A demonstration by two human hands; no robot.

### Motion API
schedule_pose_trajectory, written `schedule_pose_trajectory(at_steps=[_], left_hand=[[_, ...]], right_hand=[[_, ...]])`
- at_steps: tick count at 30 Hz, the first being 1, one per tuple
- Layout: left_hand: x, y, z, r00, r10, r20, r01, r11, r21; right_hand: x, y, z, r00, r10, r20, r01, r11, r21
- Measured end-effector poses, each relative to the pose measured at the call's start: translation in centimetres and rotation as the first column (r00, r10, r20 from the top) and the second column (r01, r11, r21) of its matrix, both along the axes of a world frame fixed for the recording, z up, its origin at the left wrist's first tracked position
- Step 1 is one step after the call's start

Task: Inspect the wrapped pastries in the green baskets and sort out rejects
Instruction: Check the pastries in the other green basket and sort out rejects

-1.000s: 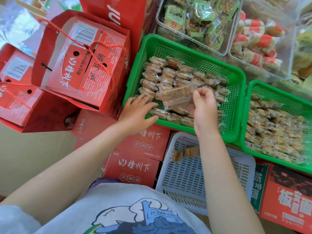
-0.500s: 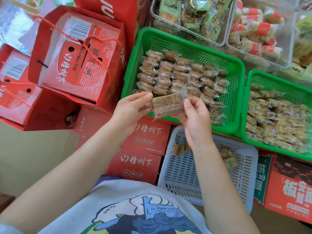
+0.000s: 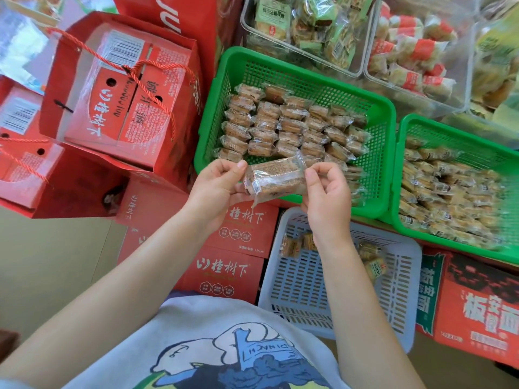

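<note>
While both forearms reach forward, left hand (image 3: 217,183) pinches wrapped pastry (image 3: 273,178) end, right hand (image 3: 327,192) pinches other end, above green basket (image 3: 213,130) edge

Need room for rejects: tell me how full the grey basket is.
Nearly empty. The grey basket holds only a few wrapped pastries near its far end; most of its slotted floor shows bare.

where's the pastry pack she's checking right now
In the head view the wrapped pastry is near centre, held up between the left hand and right hand, over the near rim of the left green basket.
</note>
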State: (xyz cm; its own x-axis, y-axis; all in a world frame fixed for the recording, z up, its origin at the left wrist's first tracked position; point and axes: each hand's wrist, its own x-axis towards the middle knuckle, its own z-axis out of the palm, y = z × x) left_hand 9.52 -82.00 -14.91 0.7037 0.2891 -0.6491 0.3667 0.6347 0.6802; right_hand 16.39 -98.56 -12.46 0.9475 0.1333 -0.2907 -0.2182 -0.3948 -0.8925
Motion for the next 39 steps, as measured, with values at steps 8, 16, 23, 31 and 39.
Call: schedule_pose_trajectory(at_steps=[8, 16, 23, 31, 39], left_hand=[[0.4, 0.1, 0.9, 0.987, -0.125, 0.104, 0.133, 0.988, -0.074], [1.1, -0.3, 0.4, 0.974, -0.213, 0.081, 0.214, 0.977, -0.003], [1.2, 0.5, -0.5, 0.949, -0.303, 0.087, 0.286, 0.944, 0.166], [1.8, 1.3, -1.9, 0.943, -0.333, 0.023, 0.31, 0.9, 0.305], [2.9, 3.8, -4.6, 0.929, -0.304, -0.21, 0.334, 0.447, 0.83]], right_hand=[[0.7, 1.2, 0.7, 0.969, -0.18, -0.168, 0.214, 0.953, 0.215], [1.4, 2.4, 0.1, 0.945, -0.29, -0.15, 0.318, 0.922, 0.221], [2.1, 1.6, -0.9, 0.983, -0.169, -0.071, 0.174, 0.982, 0.075], [2.8, 1.8, -1.8, 0.912, 0.134, -0.388, -0.094, 0.988, 0.122], [6.0, 2.7, -3.6, 0.979, 0.146, -0.141, -0.166, 0.977, -0.136]])
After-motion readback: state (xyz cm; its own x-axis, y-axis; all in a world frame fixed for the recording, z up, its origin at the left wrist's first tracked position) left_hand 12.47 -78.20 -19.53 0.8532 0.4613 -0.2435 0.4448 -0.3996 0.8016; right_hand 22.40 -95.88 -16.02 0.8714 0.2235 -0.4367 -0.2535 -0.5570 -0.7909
